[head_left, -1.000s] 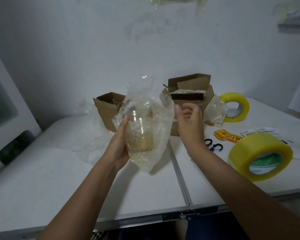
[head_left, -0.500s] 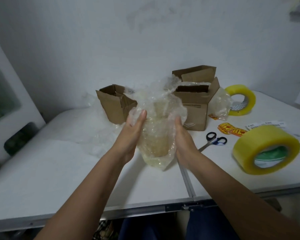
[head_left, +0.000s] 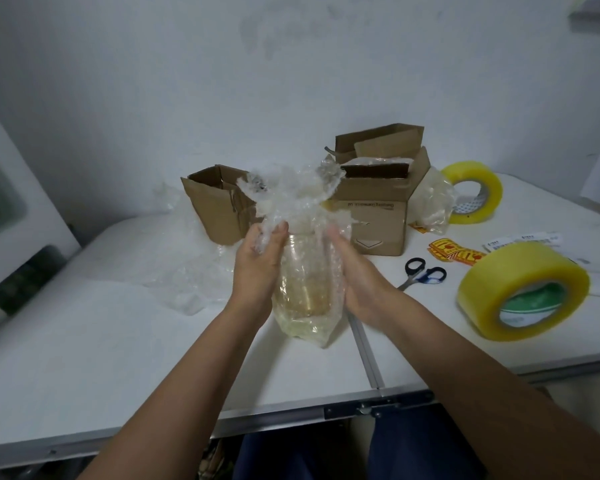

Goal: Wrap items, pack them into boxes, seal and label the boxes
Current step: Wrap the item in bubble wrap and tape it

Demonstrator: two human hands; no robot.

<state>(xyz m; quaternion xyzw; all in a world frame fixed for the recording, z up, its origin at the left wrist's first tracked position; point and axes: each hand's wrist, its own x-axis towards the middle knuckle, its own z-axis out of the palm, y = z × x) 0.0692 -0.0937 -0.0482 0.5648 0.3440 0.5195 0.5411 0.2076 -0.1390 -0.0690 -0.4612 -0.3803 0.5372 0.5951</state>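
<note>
From the head view, we take the jar as our landmark: a clear glass jar standing upright, its long axis vertical, sheathed in bubble wrap and held just above the white table, near its centre seam.

Our left hand presses flat against the jar's left side, fingers straight and pointing up, fingertips touching the loose wrap where it starts to bunch. Our right hand mirrors it on the jar's right side, palm in and fingers extended, though motion blur keeps us from telling how firmly it bears on the wrap. Neither hand curls round anything; both are spread and pressing inward, with the jar sandwiched between the palms.

What matters for the next move is that the surplus wrap rises straight above the jar's mouth, directly beyond both sets of fingertips, as an untidy plume. We judge the top still needs gathering or folding down, and both hands sit equally close to it.

Behind the jar and slightly left stands a small open box; behind and to the right, a larger open box. Further right of the jar lie the scissors, then a big tape roll, both within the right hand's reach.
</note>
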